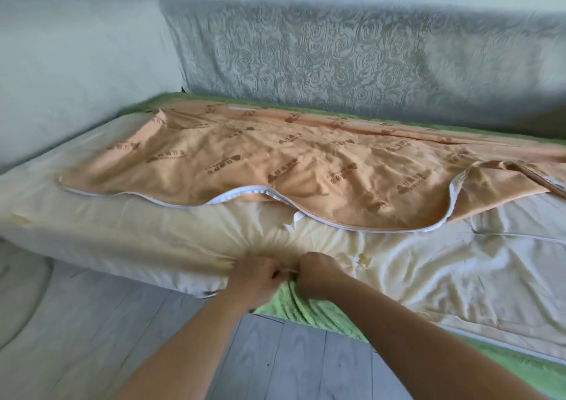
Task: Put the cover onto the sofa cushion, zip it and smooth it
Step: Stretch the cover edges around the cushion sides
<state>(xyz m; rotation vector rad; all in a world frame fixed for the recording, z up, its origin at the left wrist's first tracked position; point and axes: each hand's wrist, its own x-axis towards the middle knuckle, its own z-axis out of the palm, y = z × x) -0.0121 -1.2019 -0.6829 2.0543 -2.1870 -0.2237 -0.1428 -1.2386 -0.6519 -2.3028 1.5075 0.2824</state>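
A long sofa cushion in a pale cream inner casing (pixel 128 234) lies along the sofa seat. An orange printed cover (pixel 275 160) with a white zipper edge (pixel 245 192) is spread loosely over its top. At the cushion's front edge, my left hand (pixel 255 277) and my right hand (pixel 317 272) sit close together, fingers curled, pinching the cream fabric, which bunches into folds around them. What lies between the fingertips is too small to tell.
A green textured throw (pixel 294 310) covers the seat under the cushion and hangs over the front. The sofa back (pixel 337 59) wears a grey rose-patterned cover, with a pale back cushion (pixel 76 62) at the left. Grey wood floor (pixel 275 363) lies below.
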